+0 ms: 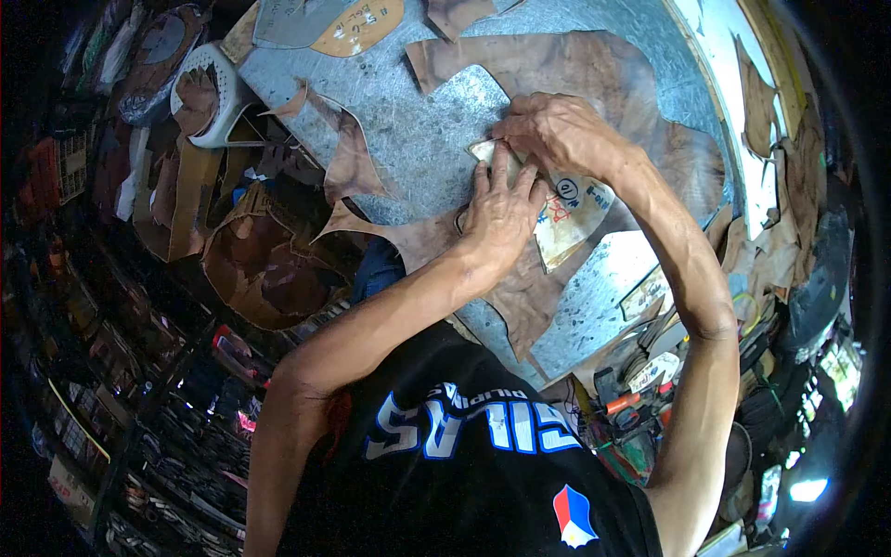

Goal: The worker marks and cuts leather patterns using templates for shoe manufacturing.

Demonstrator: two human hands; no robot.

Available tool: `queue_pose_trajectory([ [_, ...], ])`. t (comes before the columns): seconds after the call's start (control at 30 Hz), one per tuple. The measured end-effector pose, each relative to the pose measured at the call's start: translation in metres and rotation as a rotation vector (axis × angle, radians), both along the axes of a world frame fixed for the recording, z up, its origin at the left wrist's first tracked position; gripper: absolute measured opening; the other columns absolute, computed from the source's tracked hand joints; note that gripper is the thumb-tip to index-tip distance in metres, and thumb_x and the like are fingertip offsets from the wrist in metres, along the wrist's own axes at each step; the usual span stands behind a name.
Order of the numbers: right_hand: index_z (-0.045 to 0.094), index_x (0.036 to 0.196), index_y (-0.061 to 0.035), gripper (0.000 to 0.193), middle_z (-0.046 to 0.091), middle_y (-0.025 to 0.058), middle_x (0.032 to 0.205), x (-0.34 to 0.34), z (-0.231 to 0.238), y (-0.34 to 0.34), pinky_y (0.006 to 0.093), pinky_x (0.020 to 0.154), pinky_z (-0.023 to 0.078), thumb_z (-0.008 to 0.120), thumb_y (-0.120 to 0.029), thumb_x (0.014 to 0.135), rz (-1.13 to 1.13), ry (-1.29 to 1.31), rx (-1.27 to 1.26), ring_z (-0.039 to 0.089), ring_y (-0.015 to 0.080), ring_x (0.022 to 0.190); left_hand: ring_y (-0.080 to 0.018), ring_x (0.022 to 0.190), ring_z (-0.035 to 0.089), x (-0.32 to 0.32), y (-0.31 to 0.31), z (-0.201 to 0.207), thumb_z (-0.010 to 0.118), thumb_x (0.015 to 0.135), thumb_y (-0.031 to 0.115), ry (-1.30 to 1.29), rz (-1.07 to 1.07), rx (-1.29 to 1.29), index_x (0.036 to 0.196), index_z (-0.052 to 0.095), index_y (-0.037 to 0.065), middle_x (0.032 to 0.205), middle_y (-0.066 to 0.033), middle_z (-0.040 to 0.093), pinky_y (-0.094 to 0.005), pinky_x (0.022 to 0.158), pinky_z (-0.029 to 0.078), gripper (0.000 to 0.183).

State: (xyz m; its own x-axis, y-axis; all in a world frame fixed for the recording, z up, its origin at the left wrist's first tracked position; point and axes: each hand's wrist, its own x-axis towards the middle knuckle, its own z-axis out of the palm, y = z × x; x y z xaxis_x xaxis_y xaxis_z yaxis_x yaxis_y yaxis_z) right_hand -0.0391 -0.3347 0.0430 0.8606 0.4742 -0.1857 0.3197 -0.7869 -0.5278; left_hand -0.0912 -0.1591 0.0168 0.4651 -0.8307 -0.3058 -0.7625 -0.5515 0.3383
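Note:
A large piece of brown leather (pixel 594 70) lies spread on a metal-topped table (pixel 418 130). On it rests a pale, worn pattern piece (pixel 568 232) with marker writing. My left hand (pixel 501 209) presses this pattern down, its fingers stretched out and flat. Just beyond, at the pattern's far end, my right hand (pixel 561 135) is closed with its fingertips turned down to the leather. Whatever it grips is hidden behind the fingers. Both hands are close together, the left fingertips almost under the right hand.
Leather offcuts (pixel 353 153) lie left of the hands. More pattern pieces (pixel 357 28) sit at the table's far edge. A white plastic stool (pixel 227 97) and a cardboard box of scraps (pixel 269 255) stand at left. Tools with an orange handle (pixel 624 403) clutter the near right.

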Motion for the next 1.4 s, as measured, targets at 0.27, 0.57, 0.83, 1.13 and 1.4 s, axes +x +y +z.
queue_pose_trajectory([
  [0.27,0.069,0.109,-0.0075,0.024,0.065,0.0114,0.099,-0.008,-0.003,-0.042,0.0422,0.075,0.052,0.061,-0.015,0.088,-0.028,-0.025,-0.054,0.065,0.0341,0.089,-0.0506,0.138,0.028,0.001,0.000,-0.001,0.075,0.078,0.018,-0.019,0.007,-0.058,0.136,0.052,0.007,0.149,-0.0159,0.038,-0.0597,0.107,0.035,0.063],
  [0.57,0.071,0.109,-0.0140,0.021,0.067,0.0079,0.100,-0.021,-0.005,-0.064,0.0421,0.082,0.052,0.062,-0.022,0.091,-0.137,-0.004,-0.105,0.065,0.0312,0.095,-0.0497,0.138,0.027,0.002,0.004,-0.001,0.073,0.081,0.017,-0.017,-0.001,-0.056,0.136,0.052,0.009,0.150,-0.0143,0.036,-0.0587,0.108,0.034,0.059],
  [0.83,0.070,0.110,-0.0138,0.022,0.066,0.0090,0.100,-0.035,-0.016,-0.084,0.0410,0.082,0.052,0.063,-0.021,0.090,-0.160,-0.112,-0.115,0.065,0.0309,0.094,-0.0500,0.140,0.025,0.003,0.001,0.004,0.072,0.082,0.017,0.005,-0.014,-0.003,0.137,0.050,0.010,0.152,-0.0142,0.033,-0.0590,0.109,0.033,0.059],
  [1.13,0.070,0.110,-0.0125,0.022,0.066,0.0089,0.105,-0.046,-0.014,-0.089,0.0410,0.084,0.053,0.063,-0.021,0.091,-0.227,-0.118,-0.138,0.065,0.0311,0.096,-0.0502,0.140,0.025,0.004,0.001,0.004,0.073,0.081,0.017,0.005,-0.025,0.011,0.138,0.050,0.010,0.153,-0.0138,0.033,-0.0586,0.109,0.033,0.062],
  [1.4,0.069,0.111,-0.0133,0.022,0.066,0.0084,0.106,-0.059,-0.011,-0.092,0.0415,0.083,0.053,0.060,-0.020,0.092,-0.301,-0.071,-0.165,0.065,0.0312,0.098,-0.0507,0.138,0.028,0.003,0.004,0.001,0.064,0.085,0.013,-0.021,-0.017,-0.041,0.135,0.052,0.010,0.152,-0.0140,0.036,-0.0590,0.107,0.035,0.052],
])
